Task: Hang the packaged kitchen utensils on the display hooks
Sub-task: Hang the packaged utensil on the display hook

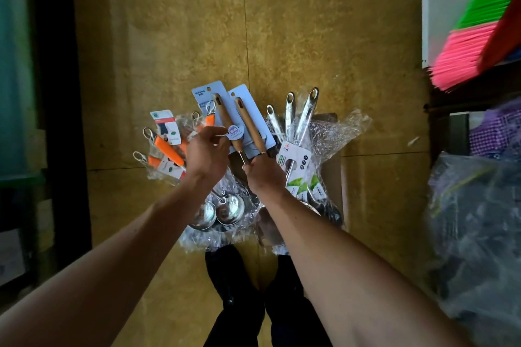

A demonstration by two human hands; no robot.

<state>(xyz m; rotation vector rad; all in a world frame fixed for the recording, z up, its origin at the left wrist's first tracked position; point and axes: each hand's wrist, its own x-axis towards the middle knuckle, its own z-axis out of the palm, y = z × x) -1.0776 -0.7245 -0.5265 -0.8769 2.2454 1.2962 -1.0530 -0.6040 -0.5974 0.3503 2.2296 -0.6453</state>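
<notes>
**A:** What's nearest?

**B:** A pair of black trouser legs (234, 290) on the ochre tiled floor (310, 36). Next come shiny steel ladles in clear plastic wrap (225, 208), lying between the forearms.

**A:** And the hands?

**B:** The right hand (263, 175) is curled tight round the lower end of two wooden-handled utensils on pale blue cards (248, 121), over the pile. The left hand (207, 152) pinches them with curled fingers at a round blue-and-white sticker (236, 132).

**A:** Beyond that?

**B:** To the left lie orange-handled tools (169, 149), to the right steel-handled utensils in wrap (304, 115). Pink and green broom bristles (473, 36) are at the far right.
</notes>
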